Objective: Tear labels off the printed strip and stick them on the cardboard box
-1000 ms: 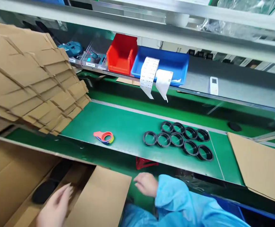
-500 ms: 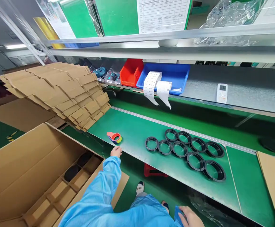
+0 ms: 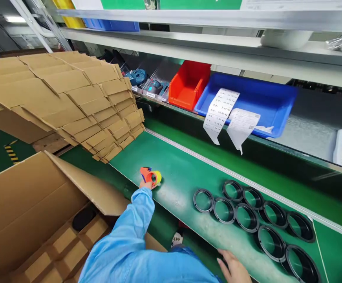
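Green bench: tape dispenser just beyond left hand, within its grasp; right hand unclenched, near edge.

Paper strip: number rows ending "kg" | bin label: too small to read

This is a factory packing station. A long, smooth green work surface carries identical round black rings laid out in rows. Beside it stands a large open brown cardboard box fitted with dividers, and a big pile of flat, slotted brown cardboard pieces. A grey metal shelf holds an open red plastic bin and a shallow blue plastic tray with white paper strips printed in kilograms. Yellow-and-black striped floor tape and a light-blue work-smock sleeve also point to industry.
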`<state>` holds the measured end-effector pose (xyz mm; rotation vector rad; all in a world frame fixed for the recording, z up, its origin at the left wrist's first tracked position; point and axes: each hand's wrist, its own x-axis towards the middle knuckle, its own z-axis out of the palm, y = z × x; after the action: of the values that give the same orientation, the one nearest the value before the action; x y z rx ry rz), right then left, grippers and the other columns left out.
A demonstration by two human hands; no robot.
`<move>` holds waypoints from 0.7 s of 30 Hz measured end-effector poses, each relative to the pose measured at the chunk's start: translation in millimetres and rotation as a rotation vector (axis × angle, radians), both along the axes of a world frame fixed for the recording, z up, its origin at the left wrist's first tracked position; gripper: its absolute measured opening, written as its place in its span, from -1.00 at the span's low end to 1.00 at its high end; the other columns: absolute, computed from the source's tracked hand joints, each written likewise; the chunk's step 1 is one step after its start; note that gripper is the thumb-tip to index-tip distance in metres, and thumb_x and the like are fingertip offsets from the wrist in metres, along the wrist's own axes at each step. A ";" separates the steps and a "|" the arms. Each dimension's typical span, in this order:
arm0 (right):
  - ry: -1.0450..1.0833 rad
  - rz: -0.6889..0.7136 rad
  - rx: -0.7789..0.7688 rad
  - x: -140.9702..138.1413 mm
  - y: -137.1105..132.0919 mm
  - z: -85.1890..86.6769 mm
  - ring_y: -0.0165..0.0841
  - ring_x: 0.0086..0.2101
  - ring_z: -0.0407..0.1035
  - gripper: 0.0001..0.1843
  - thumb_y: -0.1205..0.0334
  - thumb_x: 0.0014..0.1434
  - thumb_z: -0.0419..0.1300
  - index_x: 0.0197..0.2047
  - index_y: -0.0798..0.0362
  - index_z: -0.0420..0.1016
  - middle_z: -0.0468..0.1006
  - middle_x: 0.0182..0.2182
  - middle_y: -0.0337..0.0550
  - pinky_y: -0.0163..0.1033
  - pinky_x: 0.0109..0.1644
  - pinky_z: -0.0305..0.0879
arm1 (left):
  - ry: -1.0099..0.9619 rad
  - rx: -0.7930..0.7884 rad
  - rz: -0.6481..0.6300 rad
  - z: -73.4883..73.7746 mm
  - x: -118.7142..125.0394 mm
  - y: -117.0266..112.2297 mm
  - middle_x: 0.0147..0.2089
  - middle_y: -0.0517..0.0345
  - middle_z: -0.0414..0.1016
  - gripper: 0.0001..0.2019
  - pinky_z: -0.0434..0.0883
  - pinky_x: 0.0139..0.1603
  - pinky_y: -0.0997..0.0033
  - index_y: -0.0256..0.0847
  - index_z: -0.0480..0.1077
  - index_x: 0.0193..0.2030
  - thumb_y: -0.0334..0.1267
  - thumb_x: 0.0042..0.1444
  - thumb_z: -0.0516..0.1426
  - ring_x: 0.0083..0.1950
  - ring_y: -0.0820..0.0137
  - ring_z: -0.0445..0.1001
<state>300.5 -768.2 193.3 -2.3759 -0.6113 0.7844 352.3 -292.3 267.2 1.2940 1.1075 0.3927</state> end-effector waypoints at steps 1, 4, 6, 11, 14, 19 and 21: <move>-0.008 -0.011 -0.016 5.3 11.4 8.0 -0.12 0.08 0.50 -0.45 -0.03 0.34 -0.04 0.14 0.09 0.57 0.59 0.07 0.05 -0.13 0.18 0.46 | -0.043 -0.013 -0.020 2.3 7.2 -0.2 -0.06 0.07 0.52 -0.71 0.58 -0.18 0.28 -0.27 0.41 0.06 -0.14 0.31 0.20 -0.17 0.36 0.55; -0.067 -0.069 -0.057 14.5 38.4 25.5 -0.11 0.08 0.50 -0.41 -0.02 0.36 -0.11 0.14 0.12 0.55 0.58 0.07 0.09 -0.09 0.20 0.43 | -0.172 -0.034 -0.096 16.2 28.3 -5.9 0.00 0.02 0.54 -0.68 0.59 -0.11 0.21 -0.27 0.39 0.10 -0.21 0.27 0.24 -0.12 0.32 0.57; -0.060 -0.054 -0.078 17.6 49.9 32.7 -0.12 0.09 0.49 -0.41 -0.02 0.36 -0.12 0.15 0.13 0.55 0.58 0.08 0.09 -0.12 0.20 0.43 | -0.268 -0.020 -0.152 31.7 38.3 -13.6 0.03 -0.01 0.56 -0.61 0.58 -0.02 0.17 -0.27 0.40 0.09 -0.26 0.14 0.31 -0.04 0.26 0.58; -0.014 -0.007 -0.093 23.2 63.3 46.0 -0.14 0.12 0.47 -0.44 -0.01 0.37 -0.09 0.18 0.10 0.52 0.56 0.11 0.05 -0.13 0.21 0.41 | -0.454 0.063 -0.256 76.7 46.1 -37.4 0.06 -0.02 0.60 -0.48 0.49 0.18 0.15 -0.22 0.45 0.07 -0.24 -0.10 0.34 0.11 0.13 0.55; -0.072 -0.030 -0.100 22.5 65.3 51.6 -0.12 0.11 0.47 -0.45 0.03 0.36 -0.11 0.16 0.12 0.53 0.57 0.09 0.07 -0.09 0.21 0.41 | -0.503 0.108 -0.272 94.2 43.5 -49.8 0.09 0.01 0.58 -0.47 0.48 0.20 0.19 -0.19 0.44 0.11 -0.27 -0.07 0.27 0.13 0.14 0.54; -0.098 -0.056 -0.092 17.7 59.1 59.1 -0.12 0.08 0.49 -0.43 0.04 0.35 -0.13 0.14 0.15 0.53 0.57 0.08 0.10 -0.09 0.21 0.41 | -0.535 0.144 -0.277 107.4 34.8 -65.6 0.02 0.06 0.57 -0.57 0.44 0.21 0.20 -0.16 0.49 0.01 -0.29 -0.07 0.27 0.13 0.11 0.51; -0.102 -0.071 -0.085 17.1 53.1 61.5 -0.11 0.08 0.49 -0.43 0.05 0.35 -0.13 0.15 0.17 0.52 0.57 0.08 0.12 -0.07 0.21 0.40 | -0.557 0.104 -0.301 112.6 32.0 -71.9 -0.02 0.06 0.57 -0.60 0.44 0.19 0.19 -0.16 0.49 -0.04 -0.28 -0.09 0.31 0.09 0.11 0.51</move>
<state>317.6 -715.0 254.8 -2.5132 -0.5409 0.6739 384.3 -364.2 379.8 1.3085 0.4225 0.5458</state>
